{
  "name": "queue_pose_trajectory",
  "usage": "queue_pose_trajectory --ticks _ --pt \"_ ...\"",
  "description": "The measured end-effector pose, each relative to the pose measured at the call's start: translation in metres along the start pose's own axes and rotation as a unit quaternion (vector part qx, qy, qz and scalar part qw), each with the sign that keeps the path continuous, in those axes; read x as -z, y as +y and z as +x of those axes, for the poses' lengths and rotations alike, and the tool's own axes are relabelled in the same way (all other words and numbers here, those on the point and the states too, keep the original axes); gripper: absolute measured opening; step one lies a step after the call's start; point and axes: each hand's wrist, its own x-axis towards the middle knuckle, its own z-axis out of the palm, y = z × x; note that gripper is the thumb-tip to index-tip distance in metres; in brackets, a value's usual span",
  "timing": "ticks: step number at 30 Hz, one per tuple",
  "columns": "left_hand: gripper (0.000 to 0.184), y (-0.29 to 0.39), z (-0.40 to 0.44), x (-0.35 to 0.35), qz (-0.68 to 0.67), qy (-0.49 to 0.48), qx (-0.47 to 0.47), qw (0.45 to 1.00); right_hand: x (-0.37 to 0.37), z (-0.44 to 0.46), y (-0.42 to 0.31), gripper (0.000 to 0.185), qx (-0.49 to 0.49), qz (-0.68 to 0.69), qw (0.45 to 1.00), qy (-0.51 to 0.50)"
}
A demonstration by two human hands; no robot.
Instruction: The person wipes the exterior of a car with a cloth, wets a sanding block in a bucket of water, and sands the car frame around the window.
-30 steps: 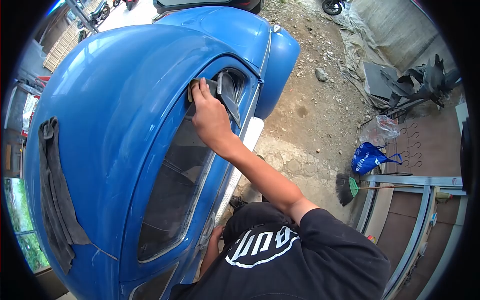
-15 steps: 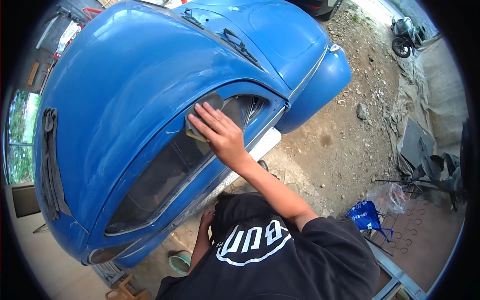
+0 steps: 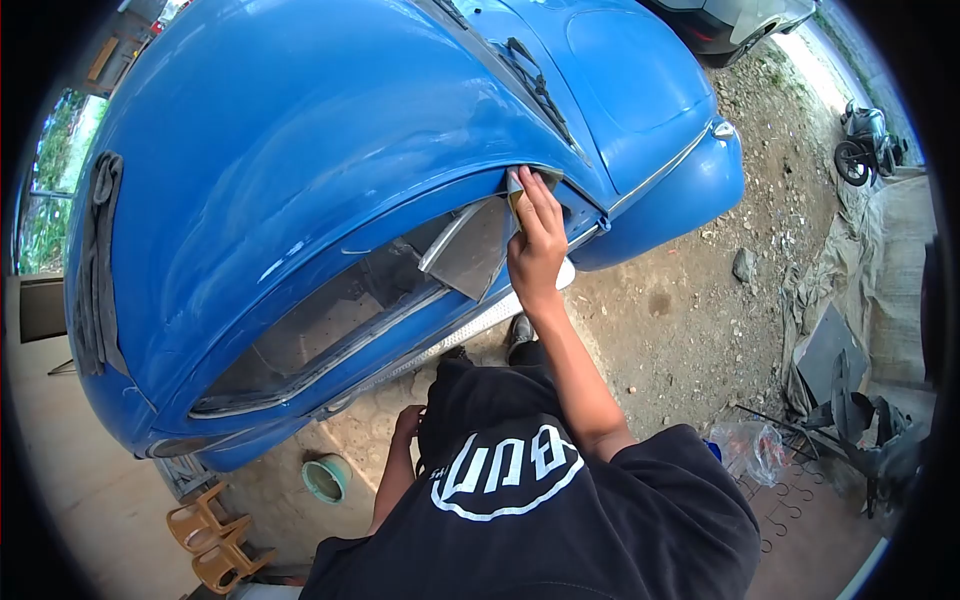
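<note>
My right hand (image 3: pixel 538 240) reaches up to the front upper corner of the side window on a blue car (image 3: pixel 330 130). Under its fingers is a folded grey sheet (image 3: pixel 547 176) that looks like sandpaper, pressed against the window frame. A small vent window (image 3: pixel 465 250) stands swung out just left of this hand. My left hand (image 3: pixel 408 422) hangs low beside my black shirt, near the car's lower side; its fingers are too small and hidden to make out.
A dark grey cloth (image 3: pixel 98 265) lies on the car's roof at left. On the ground are a green bucket (image 3: pixel 325 480) and brown plastic chairs (image 3: pixel 215 540). A rock (image 3: pixel 744 264) lies on the gravel, with a motorcycle (image 3: pixel 865 145) beyond. Another vehicle (image 3: pixel 735 25) stands at the top.
My right hand has slid the sheet forward along the window's upper frame to its front corner. The vent window now shows swung out. My view has shifted; my left hand stays low.
</note>
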Motion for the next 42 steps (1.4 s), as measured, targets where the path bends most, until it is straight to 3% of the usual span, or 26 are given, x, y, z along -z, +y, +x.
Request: queue_pose_trajectory --ticks 1,4,6,8,11,13,15,18,19,22,25,29,33,36,39,42 --pt "0.026 0.002 -0.001 0.000 -0.076 0.043 0.003 0.996 0.000 0.000 0.001 0.066 -0.017 -0.004 1.000 0.006" --pt "0.028 0.018 -0.006 0.018 0.089 -0.073 0.025 0.993 -0.006 -0.006 -0.051 0.068 0.023 0.042 0.999 -0.021" --pt "0.028 0.013 0.003 0.029 0.026 -0.065 0.062 0.996 -0.009 -0.007 -0.060 0.067 0.065 0.054 0.996 -0.032" --pt "0.032 0.002 0.013 0.038 0.051 -0.065 0.077 0.994 -0.007 -0.004 -0.037 0.066 0.080 0.025 0.996 -0.013" --pt "0.037 -0.014 0.048 0.061 0.017 -0.071 0.027 0.997 0.003 -0.005 0.019 0.064 -0.046 -0.091 0.993 0.054" --pt "0.041 -0.005 0.059 0.071 0.006 -0.078 0.040 0.996 -0.009 -0.013 0.000 0.062 -0.058 -0.058 0.995 0.051" --pt "0.041 -0.006 0.059 0.077 0.045 -0.096 0.054 0.993 -0.012 -0.007 -0.051 0.059 -0.004 0.007 1.000 0.022" --pt "0.042 0.024 0.054 0.080 0.085 -0.074 0.078 0.991 -0.011 -0.001 -0.061 0.053 0.011 -0.078 0.996 0.029" --pt "0.042 0.032 0.050 0.081 0.089 -0.064 0.090 0.990 -0.008 -0.002 -0.049 0.049 -0.031 -0.088 0.994 0.051" --pt "0.042 0.026 0.064 0.083 0.074 -0.068 0.065 0.993 -0.013 -0.004 -0.018 0.044 -0.063 -0.107 0.988 0.095" --pt "0.040 0.014 0.075 0.084 0.127 -0.082 0.030 0.988 -0.030 -0.008 -0.072 0.045 -0.005 0.038 0.998 0.051" --pt "0.040 -0.007 0.090 0.086 0.092 -0.096 0.006 0.991 -0.023 -0.007 -0.080 0.046 0.039 0.021 0.999 0.003" --pt "0.039 -0.002 0.081 0.087 0.079 -0.071 0.020 0.994 -0.027 -0.005 -0.085 0.042 -0.105 0.084 0.989 0.063" --pt "0.039 -0.010 0.080 0.087 0.077 -0.075 -0.012 0.994 -0.037 -0.021 -0.141 0.036 -0.045 0.107 0.993 0.000" --pt "0.038 -0.060 0.121 0.083 0.101 -0.077 -0.046 0.991 -0.033 -0.025 -0.141 0.045 0.014 0.041 0.998 -0.046" --pt "0.038 -0.067 0.131 0.084 0.118 -0.061 -0.058 0.989 -0.020 -0.015 -0.112 0.045 -0.015 -0.033 0.999 -0.029"
